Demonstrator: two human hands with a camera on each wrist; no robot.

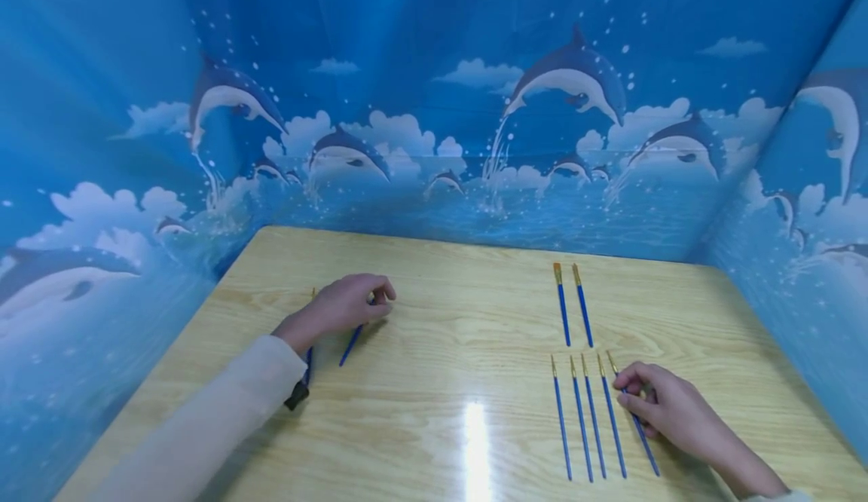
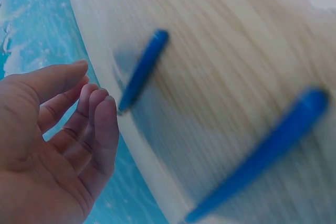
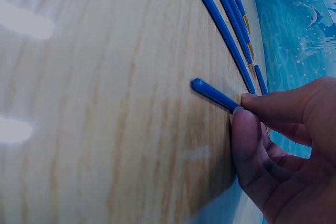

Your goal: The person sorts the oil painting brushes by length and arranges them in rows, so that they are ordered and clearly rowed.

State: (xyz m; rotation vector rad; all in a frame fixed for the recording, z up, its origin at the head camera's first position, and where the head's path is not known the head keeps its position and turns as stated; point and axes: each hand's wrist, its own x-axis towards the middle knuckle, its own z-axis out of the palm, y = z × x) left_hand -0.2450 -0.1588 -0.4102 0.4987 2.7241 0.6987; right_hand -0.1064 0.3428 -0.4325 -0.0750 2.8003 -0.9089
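Observation:
On the right of the table in the head view, my right hand [image 1: 671, 409] pinches a thin blue paintbrush [image 1: 646, 448] between thumb and fingers. Its blue handle end [image 3: 211, 94] sticks out past the fingertips in the right wrist view. My left hand [image 1: 344, 304] hovers over the table's left part, fingers loosely bent and thumb apart, with nothing between them. Below it lies a blue paintbrush [image 1: 350, 345], its upper part hidden by the hand. A second paintbrush [image 1: 309, 366] lies partly under the left wrist; both handles show in the left wrist view.
Left of the right hand, several thin paintbrushes [image 1: 589, 411] lie side by side, tips away from me. Farther back are a flat-tipped paintbrush [image 1: 563, 306] and another paintbrush [image 1: 583, 306]. A dolphin-print cloth [image 1: 420, 95] rises behind the wooden table [image 1: 434, 321] and along its sides.

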